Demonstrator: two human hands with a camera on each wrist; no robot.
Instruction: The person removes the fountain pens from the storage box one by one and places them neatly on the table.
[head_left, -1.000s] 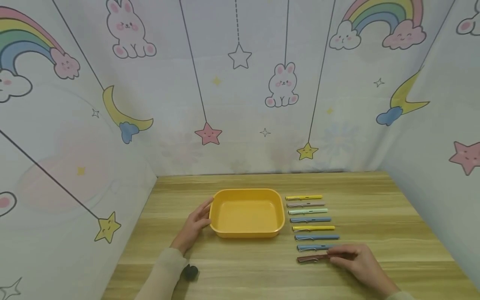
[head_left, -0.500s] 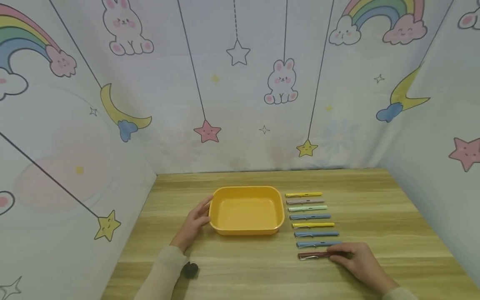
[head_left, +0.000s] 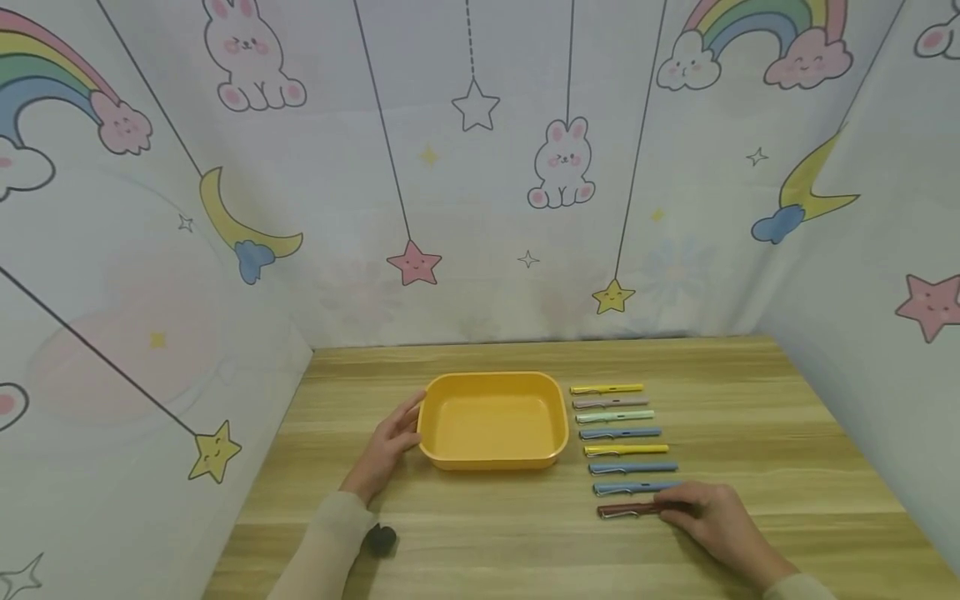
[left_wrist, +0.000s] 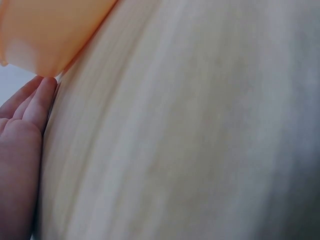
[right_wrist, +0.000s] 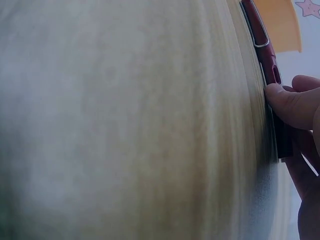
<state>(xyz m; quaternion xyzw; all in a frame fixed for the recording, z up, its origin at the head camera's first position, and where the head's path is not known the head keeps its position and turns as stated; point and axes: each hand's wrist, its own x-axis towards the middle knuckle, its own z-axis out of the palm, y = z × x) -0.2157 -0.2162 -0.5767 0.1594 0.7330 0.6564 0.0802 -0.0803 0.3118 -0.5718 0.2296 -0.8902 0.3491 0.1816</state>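
Observation:
At the front of a column of pens lies a dark red pen (head_left: 624,510) with a wire clip. My right hand (head_left: 714,518) pinches its right end between thumb and fingers. The right wrist view shows the thumb on the barrel of this dark red pen (right_wrist: 258,25), which lies at the table surface. A yellow rectangular tray (head_left: 495,463) stands left of the pens. My left hand (head_left: 384,452) touches its left side with fairly straight fingers. In the left wrist view, fingertips of the left hand (left_wrist: 25,130) meet the outer wall of the tray (left_wrist: 50,30).
Behind the dark red pen lie two blue pens (head_left: 630,487), a yellow pen (head_left: 626,450), another blue pen, a pale green pen (head_left: 615,417), a pinkish pen (head_left: 611,403) and a second yellow pen (head_left: 607,389). A small black object (head_left: 381,541) is beside the left sleeve. Printed curtains (head_left: 480,250) enclose the wooden table (head_left: 480,533).
The dark red pen has turned slightly and its left end has shifted a little to the right in the right hand's pinch. The left hand stays against the tray. The head view tilted slightly.

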